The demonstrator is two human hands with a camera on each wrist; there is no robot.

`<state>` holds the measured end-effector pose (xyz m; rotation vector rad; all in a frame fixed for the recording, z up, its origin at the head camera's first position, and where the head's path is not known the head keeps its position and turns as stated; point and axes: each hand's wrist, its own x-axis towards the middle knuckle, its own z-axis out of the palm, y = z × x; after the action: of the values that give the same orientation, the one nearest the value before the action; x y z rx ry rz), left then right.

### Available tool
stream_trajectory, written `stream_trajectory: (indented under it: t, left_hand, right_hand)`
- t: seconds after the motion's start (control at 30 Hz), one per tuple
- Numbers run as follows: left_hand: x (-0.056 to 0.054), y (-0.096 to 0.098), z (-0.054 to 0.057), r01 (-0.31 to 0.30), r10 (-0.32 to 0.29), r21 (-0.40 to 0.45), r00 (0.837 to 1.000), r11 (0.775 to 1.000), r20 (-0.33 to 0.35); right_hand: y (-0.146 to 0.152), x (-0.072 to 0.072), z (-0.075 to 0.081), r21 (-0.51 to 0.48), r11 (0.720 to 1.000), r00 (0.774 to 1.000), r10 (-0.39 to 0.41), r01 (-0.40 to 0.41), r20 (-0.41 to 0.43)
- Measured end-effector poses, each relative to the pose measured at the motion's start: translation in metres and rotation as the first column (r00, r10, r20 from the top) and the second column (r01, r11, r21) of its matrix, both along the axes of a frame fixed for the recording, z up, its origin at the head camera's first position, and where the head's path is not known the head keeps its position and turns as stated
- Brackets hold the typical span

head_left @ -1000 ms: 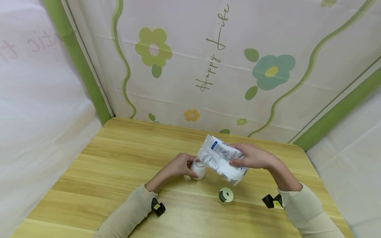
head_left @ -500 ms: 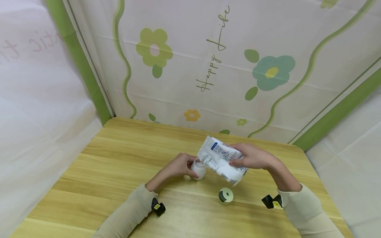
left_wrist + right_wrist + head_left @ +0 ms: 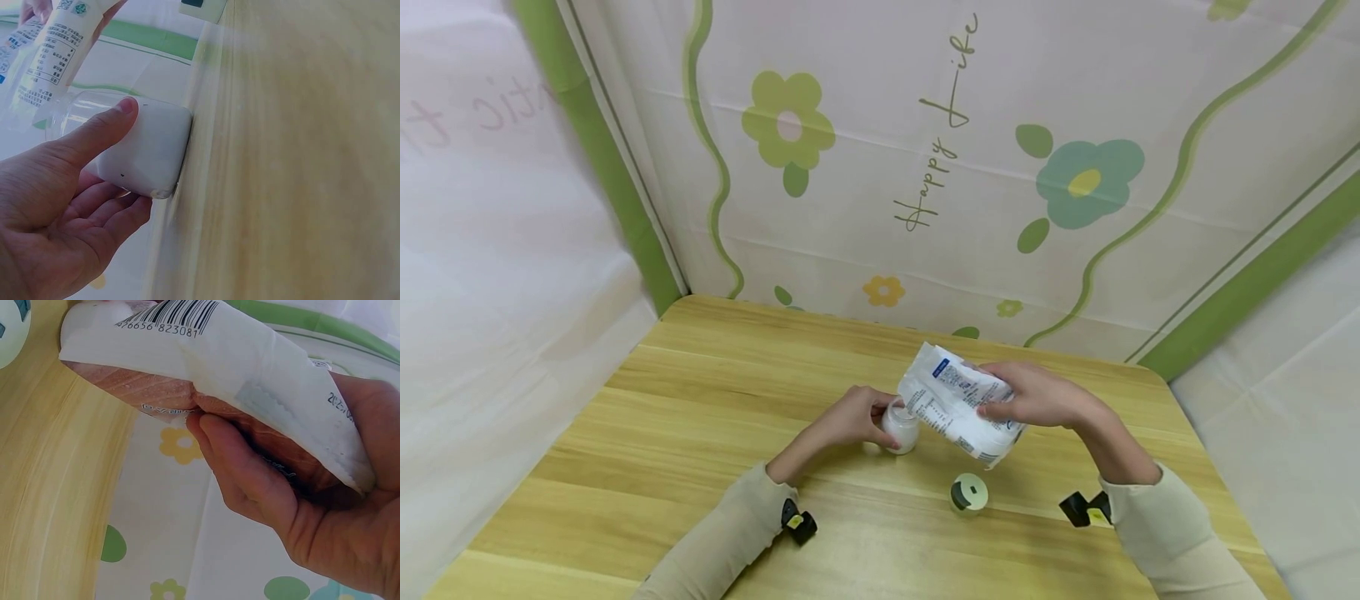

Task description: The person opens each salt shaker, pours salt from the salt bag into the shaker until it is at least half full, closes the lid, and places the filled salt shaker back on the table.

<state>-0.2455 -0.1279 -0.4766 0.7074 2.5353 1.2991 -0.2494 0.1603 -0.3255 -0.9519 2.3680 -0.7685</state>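
A small clear jar (image 3: 901, 431) stands on the table, and my left hand (image 3: 852, 417) grips its side between thumb and fingers. White contents show through the jar (image 3: 156, 147) in the left wrist view, with a clear band near its mouth. My right hand (image 3: 1043, 397) holds a white printed plastic bag (image 3: 958, 404), tilted so that its left end lies over the jar's mouth. That end hides part of the opening, and I cannot tell whether anything is flowing out. Seen from the right wrist, the bag (image 3: 250, 369) has a barcode and a reddish-brown printed side.
A pale green round lid (image 3: 970, 493) with a dark patch lies on the wooden table (image 3: 700, 400), right of the jar and nearer to me. A flower-printed cloth wall (image 3: 865, 183) rises behind the table. Other cloth walls (image 3: 490, 217) stand at the sides.
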Motion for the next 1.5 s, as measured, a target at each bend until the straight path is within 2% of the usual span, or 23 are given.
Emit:
stream_trajectory:
  t: [0.5, 1.07, 1.5]
  left_hand:
    - [-0.0006, 0.0000, -0.0006, -0.004, 0.004, -0.007, 1.000, 1.000, 0.001]
    - [-0.0016, 0.0001, -0.0012, 0.013, -0.013, 0.003, 1.000, 1.000, -0.005]
    - [-0.0013, 0.0002, -0.0015, 0.020, -0.021, -0.006, 1.000, 1.000, -0.021]
  right_hand:
    - [0.0015, -0.0009, -0.0013, -0.004, 1.000, 1.000, -0.008, 0.008, -0.011]
    - [0.0027, -0.0006, 0.0019, -0.021, 1.000, 1.000, -0.012, 0.012, 0.027]
    - [0.0059, 0.0006, 0.0015, -0.014, 1.000, 1.000, -0.023, 0.024, 0.009]
